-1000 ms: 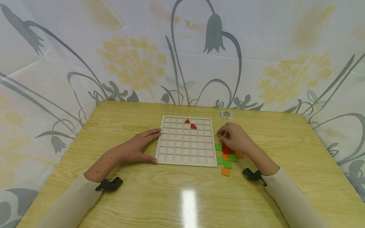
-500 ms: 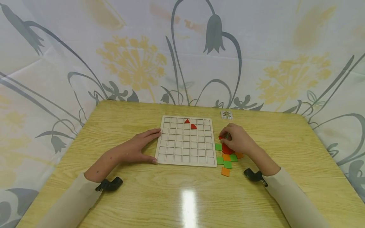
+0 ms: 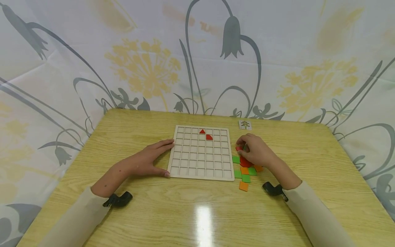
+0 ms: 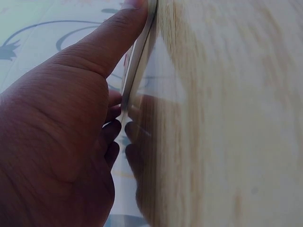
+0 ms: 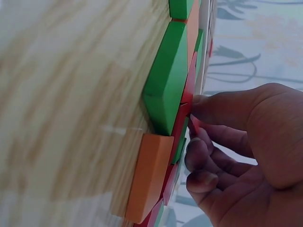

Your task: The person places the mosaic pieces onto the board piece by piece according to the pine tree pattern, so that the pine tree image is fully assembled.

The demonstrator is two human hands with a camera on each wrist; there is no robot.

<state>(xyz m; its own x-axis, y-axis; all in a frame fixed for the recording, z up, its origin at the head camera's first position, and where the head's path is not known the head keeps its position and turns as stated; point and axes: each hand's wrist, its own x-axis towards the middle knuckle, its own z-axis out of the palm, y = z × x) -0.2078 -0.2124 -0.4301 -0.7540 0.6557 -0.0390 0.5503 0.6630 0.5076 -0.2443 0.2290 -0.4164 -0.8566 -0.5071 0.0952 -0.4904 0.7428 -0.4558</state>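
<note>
A pale square board point(image 3: 193, 156) with a grid of recesses lies mid-table. It holds a red triangle point(image 3: 202, 131) in the top row and a red quarter-round tile point(image 3: 209, 137) one row below. My left hand point(image 3: 143, 161) rests along the board's left side, thumb at the near corner, fingertips at the edge. Just right of the board, my right hand point(image 3: 256, 150) pinches a small red tile point(image 5: 194, 124) between thumb and fingers, over a heap of red tiles point(image 3: 246, 162). The held tile's outline is mostly hidden by the fingers.
Green tiles point(image 3: 246, 178) and orange tiles point(image 3: 243, 186) lie loose around the heap, right of the board. A small patterned card point(image 3: 245, 124) lies near the table's back. A flower-printed cloth point(image 3: 203, 61) hangs behind and at the sides.
A red tile has come into view between my right thumb and fingertips, which stay close over the heap. My left hand and the board have not moved.
</note>
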